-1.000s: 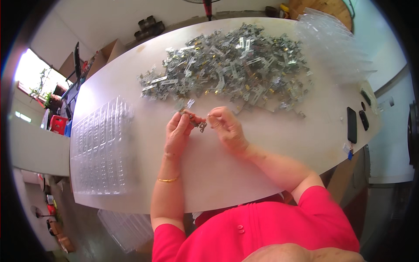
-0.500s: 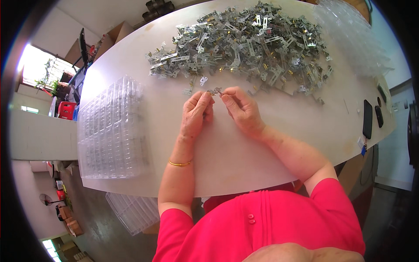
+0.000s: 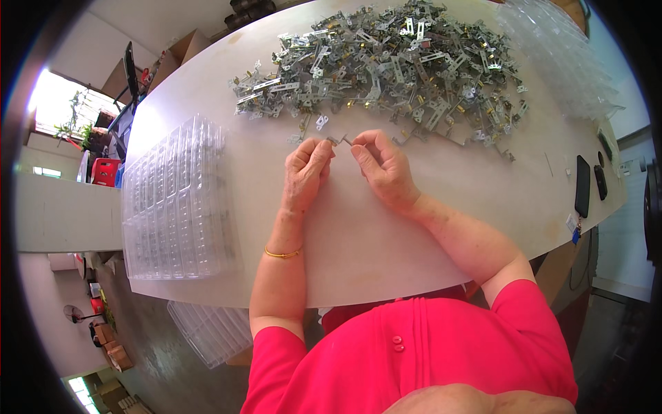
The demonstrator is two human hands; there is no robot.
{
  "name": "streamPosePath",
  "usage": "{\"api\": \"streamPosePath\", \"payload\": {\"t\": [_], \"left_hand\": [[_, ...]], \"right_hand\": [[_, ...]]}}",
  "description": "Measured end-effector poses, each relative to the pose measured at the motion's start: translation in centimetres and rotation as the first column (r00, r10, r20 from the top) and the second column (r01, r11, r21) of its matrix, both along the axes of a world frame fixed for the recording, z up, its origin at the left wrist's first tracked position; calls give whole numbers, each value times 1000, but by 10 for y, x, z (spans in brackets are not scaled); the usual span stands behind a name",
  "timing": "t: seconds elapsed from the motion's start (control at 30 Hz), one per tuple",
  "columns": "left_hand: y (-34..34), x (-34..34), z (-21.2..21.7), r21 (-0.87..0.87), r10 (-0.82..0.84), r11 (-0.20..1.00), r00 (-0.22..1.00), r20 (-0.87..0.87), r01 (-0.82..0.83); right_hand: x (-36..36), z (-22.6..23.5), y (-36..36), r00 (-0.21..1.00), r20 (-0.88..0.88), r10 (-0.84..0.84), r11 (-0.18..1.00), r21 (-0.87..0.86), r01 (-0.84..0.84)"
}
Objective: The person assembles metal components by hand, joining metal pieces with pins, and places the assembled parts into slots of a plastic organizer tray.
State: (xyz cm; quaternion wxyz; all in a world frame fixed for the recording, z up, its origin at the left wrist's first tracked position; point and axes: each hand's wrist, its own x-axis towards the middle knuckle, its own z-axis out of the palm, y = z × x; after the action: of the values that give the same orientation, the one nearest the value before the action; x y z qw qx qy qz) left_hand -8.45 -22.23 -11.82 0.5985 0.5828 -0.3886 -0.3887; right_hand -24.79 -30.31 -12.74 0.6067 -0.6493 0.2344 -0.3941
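Near the middle of the table, my left hand [image 3: 308,172] pinches a small metal bracket [image 3: 333,140] between thumb and fingers. Just to its right, my right hand [image 3: 387,169] is closed on a thin, small metal piece [image 3: 346,140] whose tip points at the bracket. Only a narrow gap seems to part the two pieces; their finer shape is too small to make out. Beyond both hands spreads a large heap of metal brackets [image 3: 393,76], some with brass-coloured parts. One loose bracket [image 3: 321,122] lies at the heap's near edge, just past my left hand.
Clear plastic compartment trays [image 3: 176,207] are stacked on the table's left side. Another clear tray [image 3: 210,334] sits lower, beyond the near edge. Clear plastic packaging [image 3: 558,62] lies at the far right. A black phone [image 3: 582,186] rests near the right edge.
Both hands have shifted slightly away from my body. The small metal pieces, which met or overlapped between my fingertips, now appear a little apart.
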Motion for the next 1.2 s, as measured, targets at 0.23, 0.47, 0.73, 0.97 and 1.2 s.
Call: {"api": "streamPosePath", "payload": {"t": [0.23, 0.47, 0.73, 0.97, 1.2], "left_hand": [[1, -1, 3, 69, -41, 997, 991, 129, 32], [3, -5, 1, 43, -51, 998, 958, 281, 40], [2, -6, 5, 34, -152, 988, 895, 419, 152], [3, 5, 7, 51, -56, 997, 983, -175, 66], [1, 2, 8, -9, -41, 999, 938, -343, 41]], "right_hand": [[-2, 5, 0, 1000, 16, 23, 999, 44, -24], [-1, 2, 1, 1000, 15, 18, 999, 39, -18], [3, -2, -3, 988, 53, -147, 961, -229, 155], [1, 6, 1, 985, 117, -124, 991, 59, 117], [1, 2, 0, 999, -14, -30, 999, 25, 30]]}}
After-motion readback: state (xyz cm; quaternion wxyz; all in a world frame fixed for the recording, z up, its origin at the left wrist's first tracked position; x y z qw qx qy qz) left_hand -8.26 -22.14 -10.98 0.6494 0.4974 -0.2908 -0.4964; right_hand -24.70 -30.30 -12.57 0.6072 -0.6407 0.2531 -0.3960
